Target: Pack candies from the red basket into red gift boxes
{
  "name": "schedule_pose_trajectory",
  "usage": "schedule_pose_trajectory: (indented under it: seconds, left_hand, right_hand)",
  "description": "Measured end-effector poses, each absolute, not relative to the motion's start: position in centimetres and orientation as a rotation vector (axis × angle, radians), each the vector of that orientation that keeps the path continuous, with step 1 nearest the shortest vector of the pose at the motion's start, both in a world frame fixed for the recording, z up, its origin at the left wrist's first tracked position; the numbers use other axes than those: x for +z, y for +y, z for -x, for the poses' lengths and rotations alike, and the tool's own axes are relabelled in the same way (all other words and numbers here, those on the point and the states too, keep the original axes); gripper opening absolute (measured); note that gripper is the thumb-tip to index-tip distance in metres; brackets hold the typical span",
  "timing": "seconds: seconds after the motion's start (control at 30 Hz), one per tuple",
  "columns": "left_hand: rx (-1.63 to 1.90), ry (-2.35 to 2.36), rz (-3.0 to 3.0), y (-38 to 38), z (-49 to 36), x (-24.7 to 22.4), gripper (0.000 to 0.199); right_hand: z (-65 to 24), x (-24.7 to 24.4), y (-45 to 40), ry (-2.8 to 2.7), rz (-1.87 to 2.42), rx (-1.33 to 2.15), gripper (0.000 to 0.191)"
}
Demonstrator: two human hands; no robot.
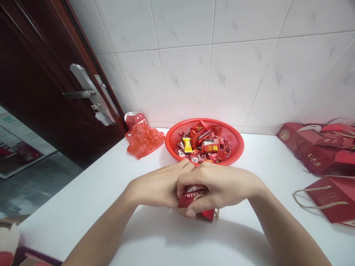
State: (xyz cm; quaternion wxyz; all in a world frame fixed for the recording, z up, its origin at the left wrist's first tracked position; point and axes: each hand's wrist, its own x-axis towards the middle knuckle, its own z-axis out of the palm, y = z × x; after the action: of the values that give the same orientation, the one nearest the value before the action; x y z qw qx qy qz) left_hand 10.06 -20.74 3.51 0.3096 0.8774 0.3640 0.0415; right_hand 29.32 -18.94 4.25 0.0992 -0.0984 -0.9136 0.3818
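My right hand point(213, 186) is closed on a dark red wrapped candy point(191, 195) with white lettering, its thumb pressed along the near side. Close against it, my left hand point(163, 184) curls around a small red paper gift bag point(208, 215), mostly covered by both hands. Only a red corner and a bit of rope handle point(217, 213) show below my right hand. Just beyond my knuckles stands a red plastic basket point(240, 146) filled with wrapped candies point(210, 145), mostly red, one of them yellow point(188, 145).
A crumpled red plastic bag point(144, 139) lies left of the basket, with a red box point(134, 119) behind it. Red gift boxes point(316, 147) and a rope-handled bag point(328, 199) sit on the white table point(97, 207) at right. A tiled wall and dark door point(52, 92) bound it.
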Motion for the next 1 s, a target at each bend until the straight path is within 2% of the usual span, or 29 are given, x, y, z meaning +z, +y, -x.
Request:
schedule_pose_trajectory:
  seconds: [0.17, 0.27, 0.37, 0.47, 0.63, 0.83, 1.0]
  left_hand:
    - [0.122, 0.916, -2.293, -20.1, -9.7, 3.3, 0.051]
    - [0.086, 0.985, -2.309, -20.1, -9.4, 3.3, 0.063]
    - [0.046, 1.046, -2.317, -20.3, -9.4, 3.4, 0.069]
    - [0.024, 1.069, -2.313, -20.4, -9.5, 3.4, 0.064]
    - [0.005, 1.092, -2.310, -20.3, -9.5, 3.5, 0.060]
    - [-0.085, 1.158, -2.272, -20.3, -9.6, 3.7, 0.052]
    - [-0.032, 1.132, -2.246, -20.3, -9.6, 3.9, 0.050]
  right_hand:
    - [-30.8, 5.3, -18.7, -2.745, 0.590, 1.064, 0.013]
    - [-31.4, 5.7, -19.0, -2.776, 0.703, 1.031, 0.011]
    - [-31.1, 5.3, -19.4, -2.819, 0.929, 0.847, 0.012]
    - [-30.3, 4.9, -19.8, -2.844, 1.063, 0.729, 0.015]
    - [-30.1, 4.8, -19.9, -2.854, 1.082, 0.779, 0.019]
    - [-31.1, 4.6, -19.6, -2.923, 1.089, 0.806, 0.006]
    - [-31.0, 4.8, -19.7, -2.893, 1.121, 0.826, 0.008]
